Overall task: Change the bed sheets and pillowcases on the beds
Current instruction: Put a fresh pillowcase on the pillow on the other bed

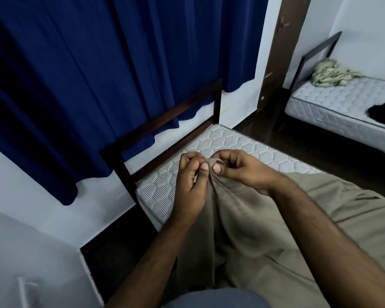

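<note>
A tan bed sheet (242, 223) lies bunched over the near bed's bare quilted mattress (227, 143), trailing off to the right and down over the bed's edge. My left hand (190, 185) and my right hand (238, 167) are side by side above the mattress's head end. Both pinch the same gathered corner of the sheet between thumb and fingers. The mattress's top corner and left edge show uncovered.
A dark wooden headboard (165, 121) stands behind the mattress under blue curtains (98, 74). A second bed's bare mattress (342, 101) is at the right, with a crumpled patterned cloth (329, 73) and a dark item (382, 112) on it. Dark floor lies between the beds.
</note>
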The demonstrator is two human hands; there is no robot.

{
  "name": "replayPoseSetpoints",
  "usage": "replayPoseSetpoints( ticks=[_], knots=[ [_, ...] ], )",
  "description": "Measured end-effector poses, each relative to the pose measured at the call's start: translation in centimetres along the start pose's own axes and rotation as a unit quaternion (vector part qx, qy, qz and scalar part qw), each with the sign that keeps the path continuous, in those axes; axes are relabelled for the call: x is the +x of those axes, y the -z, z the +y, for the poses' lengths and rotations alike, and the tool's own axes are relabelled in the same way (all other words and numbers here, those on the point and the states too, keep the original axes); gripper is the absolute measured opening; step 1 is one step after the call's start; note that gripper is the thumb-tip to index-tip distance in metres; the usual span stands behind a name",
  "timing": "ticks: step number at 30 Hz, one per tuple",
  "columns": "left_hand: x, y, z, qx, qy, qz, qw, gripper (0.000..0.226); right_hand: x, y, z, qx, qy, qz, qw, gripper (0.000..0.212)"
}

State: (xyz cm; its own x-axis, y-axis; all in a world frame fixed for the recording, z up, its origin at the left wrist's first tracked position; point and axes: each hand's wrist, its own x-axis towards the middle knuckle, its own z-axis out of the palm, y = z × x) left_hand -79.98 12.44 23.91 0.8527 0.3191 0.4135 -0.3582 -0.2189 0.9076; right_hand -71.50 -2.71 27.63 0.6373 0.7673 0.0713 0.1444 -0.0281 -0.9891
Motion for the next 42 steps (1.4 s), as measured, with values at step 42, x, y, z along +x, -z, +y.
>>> replayPoseSetpoints(
  ticks=[42],
  knots=[
    [1.6,9.3,4.1,0.333,0.072,-0.104,0.934,0.018,4.2,-3.2,-3.2,0.003,0.096,0.122,0.988,0.035]
  ],
)
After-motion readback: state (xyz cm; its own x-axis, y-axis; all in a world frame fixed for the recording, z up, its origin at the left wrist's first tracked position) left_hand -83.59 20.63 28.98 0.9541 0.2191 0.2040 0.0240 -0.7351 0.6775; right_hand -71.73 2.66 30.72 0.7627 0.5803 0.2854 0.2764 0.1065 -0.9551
